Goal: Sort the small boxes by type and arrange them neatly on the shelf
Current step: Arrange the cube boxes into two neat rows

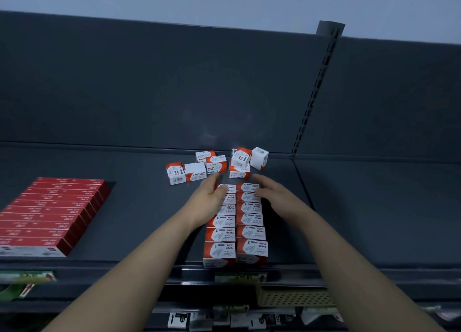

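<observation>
Red-and-white paper-clip boxes (249,219) form two neat rows on the shelf (137,219).

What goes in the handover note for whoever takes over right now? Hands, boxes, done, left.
Left hand: open, fingers lying against the left side of the far end of the rows, holding nothing.
Right hand: open, fingers against the right side of the far end, holding nothing.
Done: two rows of paper clip boxes run front to back on the shelf; the red boxes sit in a neat block at the left.
Left: the loose paper clip boxes lie jumbled behind the rows, some tipped or stacked. Probably add them to the rows, then square up.
</observation>
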`<move>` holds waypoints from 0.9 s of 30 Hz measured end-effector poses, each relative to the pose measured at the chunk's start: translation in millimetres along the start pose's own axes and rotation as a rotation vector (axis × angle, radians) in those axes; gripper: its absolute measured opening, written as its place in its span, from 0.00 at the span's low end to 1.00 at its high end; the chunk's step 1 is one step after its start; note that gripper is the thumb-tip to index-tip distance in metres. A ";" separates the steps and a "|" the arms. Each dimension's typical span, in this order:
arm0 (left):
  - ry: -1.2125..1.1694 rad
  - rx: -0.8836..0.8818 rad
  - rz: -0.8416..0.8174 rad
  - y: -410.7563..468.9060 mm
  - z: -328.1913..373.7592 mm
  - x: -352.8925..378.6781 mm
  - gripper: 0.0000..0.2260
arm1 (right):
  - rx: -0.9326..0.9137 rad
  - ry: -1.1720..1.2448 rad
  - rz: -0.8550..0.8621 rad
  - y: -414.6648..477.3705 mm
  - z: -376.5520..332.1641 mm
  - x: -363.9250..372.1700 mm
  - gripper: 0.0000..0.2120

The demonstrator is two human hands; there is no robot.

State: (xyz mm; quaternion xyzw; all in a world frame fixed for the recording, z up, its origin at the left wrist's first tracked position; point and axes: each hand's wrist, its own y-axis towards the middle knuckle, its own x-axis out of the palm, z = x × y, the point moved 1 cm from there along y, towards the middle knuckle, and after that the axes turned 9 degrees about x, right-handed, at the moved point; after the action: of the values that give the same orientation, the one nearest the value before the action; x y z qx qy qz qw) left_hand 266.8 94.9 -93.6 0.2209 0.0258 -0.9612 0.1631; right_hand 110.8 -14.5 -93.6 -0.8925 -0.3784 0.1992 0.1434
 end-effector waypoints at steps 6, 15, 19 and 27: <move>0.384 0.124 0.150 36.7 -2.9 -28.1 0.19 | -0.167 -0.153 0.384 19.9 -13.3 -21.0 0.18; 0.802 0.110 0.080 109.4 21.2 -4.6 0.23 | -0.100 -0.327 0.440 78.1 -30.5 -42.1 0.26; 0.825 0.083 0.078 122.2 16.9 4.1 0.23 | -0.127 -0.250 0.433 90.6 -27.7 -43.7 0.13; 0.135 0.170 0.369 90.7 28.6 -11.0 0.10 | 0.045 0.547 0.120 65.1 -23.0 -54.6 0.09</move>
State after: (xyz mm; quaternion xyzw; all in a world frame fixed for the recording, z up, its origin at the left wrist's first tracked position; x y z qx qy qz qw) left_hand 293.7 9.0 -61.0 0.2987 -0.0853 -0.8968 0.3151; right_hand 127.1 -100.6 -86.4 -0.9305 -0.2675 -0.0328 0.2481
